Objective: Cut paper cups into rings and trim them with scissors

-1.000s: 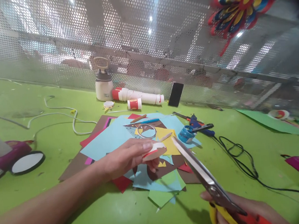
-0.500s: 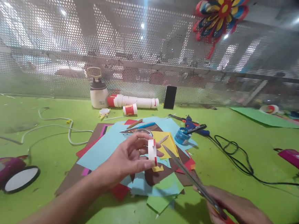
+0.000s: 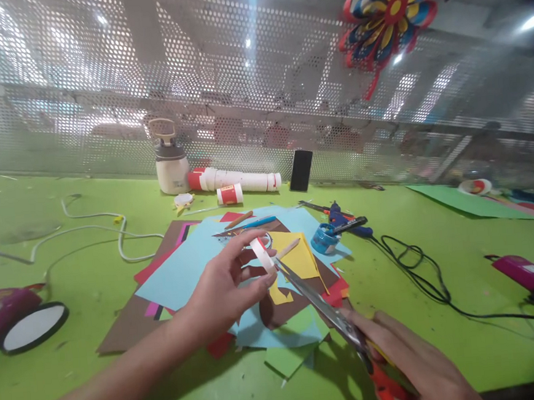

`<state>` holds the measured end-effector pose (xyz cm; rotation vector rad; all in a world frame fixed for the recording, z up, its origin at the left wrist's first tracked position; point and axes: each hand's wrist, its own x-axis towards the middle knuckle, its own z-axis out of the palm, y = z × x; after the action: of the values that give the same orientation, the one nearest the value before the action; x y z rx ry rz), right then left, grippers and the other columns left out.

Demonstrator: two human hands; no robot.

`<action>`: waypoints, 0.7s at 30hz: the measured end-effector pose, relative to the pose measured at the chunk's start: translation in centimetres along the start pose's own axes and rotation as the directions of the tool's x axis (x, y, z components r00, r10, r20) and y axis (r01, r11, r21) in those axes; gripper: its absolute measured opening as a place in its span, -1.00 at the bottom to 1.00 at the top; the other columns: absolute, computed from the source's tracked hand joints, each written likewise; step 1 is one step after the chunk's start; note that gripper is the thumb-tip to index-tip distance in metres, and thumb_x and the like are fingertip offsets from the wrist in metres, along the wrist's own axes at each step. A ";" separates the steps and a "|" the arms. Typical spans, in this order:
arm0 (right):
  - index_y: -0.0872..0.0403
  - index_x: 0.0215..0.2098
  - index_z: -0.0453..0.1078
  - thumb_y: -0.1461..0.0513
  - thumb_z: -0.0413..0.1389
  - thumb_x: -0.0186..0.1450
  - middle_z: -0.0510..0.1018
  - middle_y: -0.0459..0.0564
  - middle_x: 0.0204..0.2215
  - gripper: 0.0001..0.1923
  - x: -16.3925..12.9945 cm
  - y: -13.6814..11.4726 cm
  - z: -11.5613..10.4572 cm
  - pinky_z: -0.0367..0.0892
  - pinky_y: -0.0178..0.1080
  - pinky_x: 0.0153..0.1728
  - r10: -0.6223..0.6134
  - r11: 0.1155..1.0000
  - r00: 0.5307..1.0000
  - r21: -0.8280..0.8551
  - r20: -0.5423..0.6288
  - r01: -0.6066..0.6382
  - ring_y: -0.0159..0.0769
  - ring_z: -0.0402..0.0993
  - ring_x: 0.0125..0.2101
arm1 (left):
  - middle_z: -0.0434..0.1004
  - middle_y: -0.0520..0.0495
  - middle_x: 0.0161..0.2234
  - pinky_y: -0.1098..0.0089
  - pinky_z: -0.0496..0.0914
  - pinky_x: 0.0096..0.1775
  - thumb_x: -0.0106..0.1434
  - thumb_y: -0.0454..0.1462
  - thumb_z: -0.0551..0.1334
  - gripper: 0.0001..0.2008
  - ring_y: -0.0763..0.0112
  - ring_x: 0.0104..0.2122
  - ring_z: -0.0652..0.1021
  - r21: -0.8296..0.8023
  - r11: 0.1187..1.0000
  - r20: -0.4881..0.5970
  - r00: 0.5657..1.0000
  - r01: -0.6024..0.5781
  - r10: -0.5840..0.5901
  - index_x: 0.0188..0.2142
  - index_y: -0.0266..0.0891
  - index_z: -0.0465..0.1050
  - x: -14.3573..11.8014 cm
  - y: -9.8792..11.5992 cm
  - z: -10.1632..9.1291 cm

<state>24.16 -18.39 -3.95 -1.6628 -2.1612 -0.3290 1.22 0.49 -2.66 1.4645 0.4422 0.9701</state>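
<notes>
My left hand (image 3: 222,283) pinches a short white paper ring (image 3: 263,256) with some red on it, like a slice of a paper cup, between thumb and fingers. The ring is tilted over the paper pile. My right hand (image 3: 408,349) grips scissors (image 3: 314,298) with red-orange handles. Their tips point up and left, by the ring's lower edge; whether they touch it I cannot tell. Under both hands lie light blue paper (image 3: 180,274), yellow paper (image 3: 297,259), green paper (image 3: 291,359) and brown sheets (image 3: 129,325). A pencil (image 3: 289,248) rests on the yellow paper.
A blue jar (image 3: 324,240), a marker (image 3: 350,225) and a blue glue gun (image 3: 337,214) with a black cord stand right of the papers. Behind are a row of nested paper cups (image 3: 242,181), a red-and-white cup (image 3: 230,194), a bottle (image 3: 173,170) and a phone (image 3: 300,170).
The white ring has tilted and shifted slightly up and left in my left hand. My right hand has brought the scissors' tips left to the ring, turning them somewhat.
</notes>
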 end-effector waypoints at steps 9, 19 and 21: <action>0.02 0.33 0.15 0.34 -0.03 0.33 0.60 0.09 -0.13 -0.41 1.0 -0.9 0.2 0.57 -0.23 -0.26 0.015 1.000 1.000 0.012 -0.016 -0.015 -0.07 0.62 -0.14 | 0.46 -0.13 0.04 0.35 0.58 -0.13 0.21 -0.29 0.35 -0.59 0.30 -0.09 0.58 0.128 0.991 -0.118 0.993 0.023 -0.008 0.01 -0.14 0.28 -0.1 -0.2 0.4; 0.03 0.29 0.20 0.29 -0.06 0.40 0.57 0.10 -0.12 -0.51 0.8 -0.8 -0.2 0.57 -0.23 -0.24 0.043 0.999 0.999 0.004 0.004 -0.043 -0.14 0.60 -0.15 | 0.49 -0.11 -0.03 0.42 0.55 -0.36 0.16 -0.22 0.40 -0.54 0.34 -0.24 0.60 0.096 0.990 -0.147 0.985 0.099 -0.084 -0.02 -0.12 0.25 0.0 -0.4 0.4; 0.03 0.30 0.18 0.26 -0.08 0.42 0.55 0.09 -0.15 -0.52 0.8 -0.6 0.0 0.57 -0.25 -0.26 0.045 0.999 0.999 0.021 -0.010 -0.045 -0.18 0.60 -0.19 | 0.50 -0.11 -0.05 0.41 0.55 -0.34 0.16 -0.22 0.41 -0.53 0.33 -0.23 0.60 0.078 0.992 -0.144 0.986 0.095 -0.084 -0.01 -0.12 0.24 0.0 -0.4 0.4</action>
<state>23.40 -17.90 -3.54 -1.6918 -2.1092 -0.3000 1.66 0.31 -2.96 1.4440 0.6532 0.9960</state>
